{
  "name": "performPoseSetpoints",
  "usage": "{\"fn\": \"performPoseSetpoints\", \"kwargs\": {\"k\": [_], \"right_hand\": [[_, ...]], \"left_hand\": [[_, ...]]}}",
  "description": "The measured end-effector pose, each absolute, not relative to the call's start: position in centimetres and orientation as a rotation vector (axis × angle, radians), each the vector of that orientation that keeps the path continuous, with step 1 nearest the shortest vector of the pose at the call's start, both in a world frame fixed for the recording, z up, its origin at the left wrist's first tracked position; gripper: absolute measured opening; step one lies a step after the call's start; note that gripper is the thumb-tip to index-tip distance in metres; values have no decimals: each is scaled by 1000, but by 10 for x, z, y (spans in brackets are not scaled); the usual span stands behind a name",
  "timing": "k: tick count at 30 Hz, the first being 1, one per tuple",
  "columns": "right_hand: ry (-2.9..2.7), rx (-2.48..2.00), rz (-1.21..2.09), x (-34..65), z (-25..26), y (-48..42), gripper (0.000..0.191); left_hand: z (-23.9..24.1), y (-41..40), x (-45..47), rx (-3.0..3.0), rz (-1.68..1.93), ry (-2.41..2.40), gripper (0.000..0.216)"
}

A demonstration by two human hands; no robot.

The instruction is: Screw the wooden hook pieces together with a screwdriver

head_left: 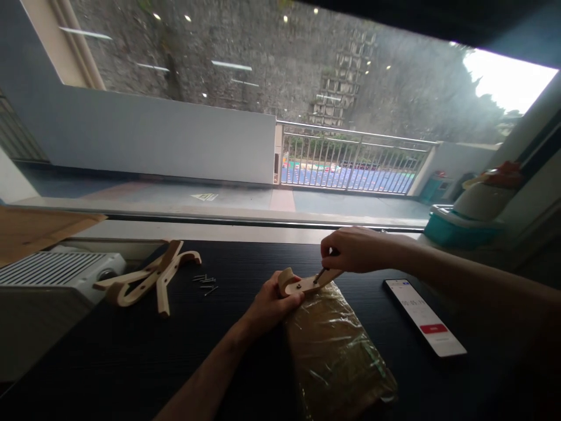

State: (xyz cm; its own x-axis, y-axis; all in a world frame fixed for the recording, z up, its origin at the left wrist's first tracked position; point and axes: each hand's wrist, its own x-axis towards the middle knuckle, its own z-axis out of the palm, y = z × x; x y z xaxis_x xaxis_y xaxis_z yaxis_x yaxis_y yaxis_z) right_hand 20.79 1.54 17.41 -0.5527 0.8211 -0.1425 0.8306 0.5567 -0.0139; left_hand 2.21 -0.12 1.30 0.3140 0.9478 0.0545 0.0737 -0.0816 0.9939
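My left hand (274,298) grips the curled end of a pale wooden hook piece (307,285), thumb along its near side. The piece rests on the far end of a block wrapped in shiny brown tape (337,345). Two holes or screw heads show dark in the wood. My right hand (355,248) is closed around a slim dark screwdriver (323,272), mostly covered by the fingers. Its tip slants down to the right-hand hole. To the left lie several loose screws (205,282) and a group of curved and angled wooden pieces (151,278).
A phone (425,318) with a lit timer screen lies on the dark table (210,339) at right. A white slatted appliance (65,269) and cardboard (44,228) stand at left. A teal container (456,228) sits by the window at right.
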Motion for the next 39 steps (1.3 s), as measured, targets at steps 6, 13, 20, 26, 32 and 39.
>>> {"fn": "performPoseSetpoints", "kwargs": {"k": [6, 13, 20, 26, 32, 39], "right_hand": [[2900, 1223, -91, 199, 176, 5, 19], [2937, 1126, -92, 191, 171, 10, 16], [2935, 1089, -89, 187, 172, 12, 14], [2929, 1066, -89, 188, 173, 12, 15], [2885, 1010, -159, 185, 179, 14, 16], [2850, 1019, -142, 185, 179, 15, 17]], "left_hand": [[12, -2, 23, 1462, 1004, 1007, 35], [13, -3, 24, 1459, 1000, 997, 33], [16, -4, 24, 1471, 1010, 1018, 29], [9, -2, 25, 1455, 1013, 978, 29], [8, -1, 25, 1446, 1011, 993, 30], [9, -2, 23, 1480, 1008, 1015, 31]]}}
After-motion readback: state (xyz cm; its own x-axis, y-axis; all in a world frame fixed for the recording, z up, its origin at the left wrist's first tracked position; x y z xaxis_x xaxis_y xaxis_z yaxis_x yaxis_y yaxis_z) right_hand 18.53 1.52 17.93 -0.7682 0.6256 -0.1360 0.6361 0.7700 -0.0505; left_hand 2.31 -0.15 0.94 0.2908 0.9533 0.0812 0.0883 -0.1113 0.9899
